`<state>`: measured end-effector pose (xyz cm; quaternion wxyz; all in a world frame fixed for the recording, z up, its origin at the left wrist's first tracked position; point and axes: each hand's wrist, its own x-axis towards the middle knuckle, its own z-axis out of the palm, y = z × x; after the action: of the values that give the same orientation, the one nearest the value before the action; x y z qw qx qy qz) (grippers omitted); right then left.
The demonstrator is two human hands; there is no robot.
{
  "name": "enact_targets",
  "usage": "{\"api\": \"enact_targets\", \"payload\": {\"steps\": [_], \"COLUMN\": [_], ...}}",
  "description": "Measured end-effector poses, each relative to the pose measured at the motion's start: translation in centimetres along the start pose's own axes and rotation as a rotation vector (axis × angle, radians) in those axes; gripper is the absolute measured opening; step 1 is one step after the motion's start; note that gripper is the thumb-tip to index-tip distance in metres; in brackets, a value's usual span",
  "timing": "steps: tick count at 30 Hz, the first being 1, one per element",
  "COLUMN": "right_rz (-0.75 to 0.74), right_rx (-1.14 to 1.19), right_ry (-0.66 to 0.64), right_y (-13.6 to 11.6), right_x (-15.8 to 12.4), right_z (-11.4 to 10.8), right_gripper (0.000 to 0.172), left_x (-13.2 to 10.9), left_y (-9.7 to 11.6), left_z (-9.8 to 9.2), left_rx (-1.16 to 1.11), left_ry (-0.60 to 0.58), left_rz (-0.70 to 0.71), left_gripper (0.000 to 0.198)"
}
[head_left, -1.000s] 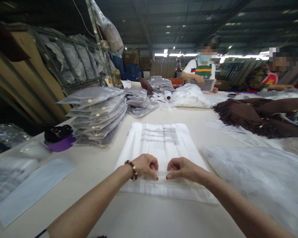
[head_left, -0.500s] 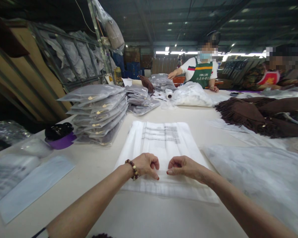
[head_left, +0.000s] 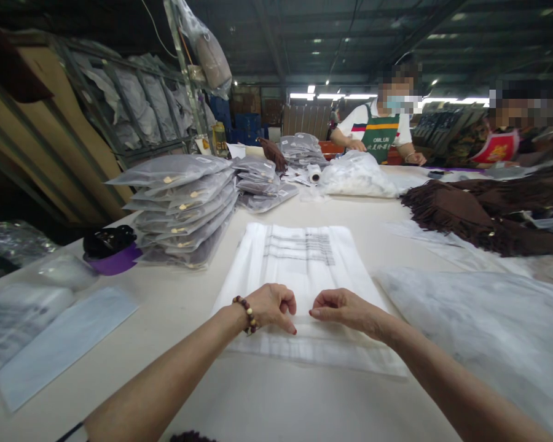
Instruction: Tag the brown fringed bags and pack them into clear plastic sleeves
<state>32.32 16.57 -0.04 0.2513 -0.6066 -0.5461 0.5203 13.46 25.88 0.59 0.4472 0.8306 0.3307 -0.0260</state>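
Observation:
A stack of thin white plastic bags with dark printed lines lies flat on the pale table in front of me. Over its near part on the left is my left hand, with a beaded bracelet at the wrist; its fingers are curled, with a gap between thumb and index finger. Facing it from the right, my right hand has thumb and index finger close together at the bag's surface. Whether they pinch the thin film is too faint to tell.
Filled grey bags are piled at the left, beside a purple bowl. Clear plastic covers the right side, below brown fringed cloth. Two people stand beyond the table, one in a green apron.
My hands have hardly moved; the right thumb and index finger look slightly closer together. The person in the green apron has moved right and drawn an arm back from the far grey bags.

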Motion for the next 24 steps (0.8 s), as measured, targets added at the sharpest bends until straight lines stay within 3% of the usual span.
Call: {"api": "enact_targets", "payload": {"steps": [9,14,19,24], "right_rz": [-0.084,-0.151,-0.204,-0.227], "right_rx": [-0.188,-0.304,-0.343,-0.369], "right_ry": [0.045,0.127,0.149,0.169], "right_y": [0.1,0.6,1.4,1.3], "right_x": [-0.5,-1.2,-1.3,-1.5], "right_z": [0.6,1.4,1.7,1.9], "right_gripper": [0.021,0.017,0.017,0.019], "left_x": [-0.2,-2.4,-4.8,-4.0], "left_y": [0.4,-0.1,-1.1,-1.3], "left_z": [0.3,0.4,0.6,1.7], "left_rx": [0.172,0.418,0.619,0.716], "left_ry": [0.022,0.077,0.137,0.208], "left_rz": [0.059,0.170,0.196,0.179], "left_gripper": [0.030,0.040,0.011,0.022]}}
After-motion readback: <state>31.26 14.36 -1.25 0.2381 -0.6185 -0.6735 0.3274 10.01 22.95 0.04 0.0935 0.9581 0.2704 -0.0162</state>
